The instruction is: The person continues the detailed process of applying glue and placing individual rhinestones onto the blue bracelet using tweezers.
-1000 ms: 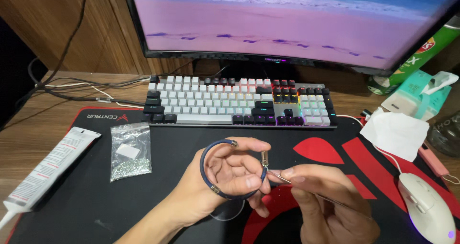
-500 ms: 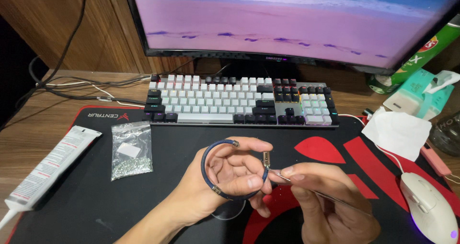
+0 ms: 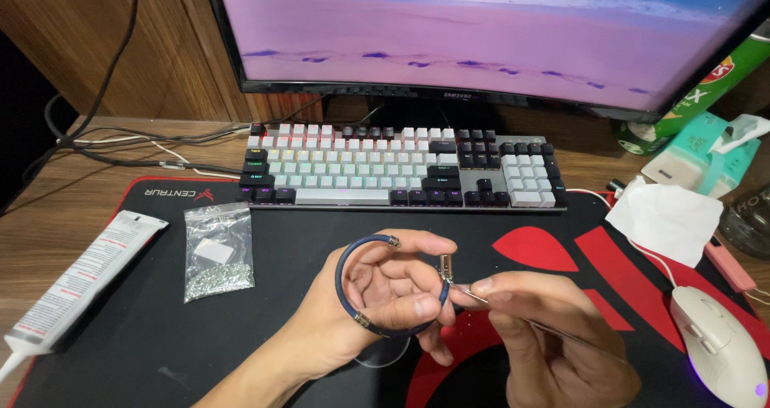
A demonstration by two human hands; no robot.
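Our left hand (image 3: 385, 296) pinching a dark blue cord bracelet (image 3: 346, 292), loop upright, clasp end (image 3: 445, 268) pointing up, our right hand (image 3: 553, 336) gripping a thin metal tool (image 3: 561, 332) at it, black-red desk mat (image 3: 160, 328) open leftward.

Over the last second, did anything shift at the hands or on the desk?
Barely. The left hand keeps hold of the dark blue bracelet, and the right hand keeps a thin metal tool at its clasp. The small bag, tube, keyboard and mouse stayed put.
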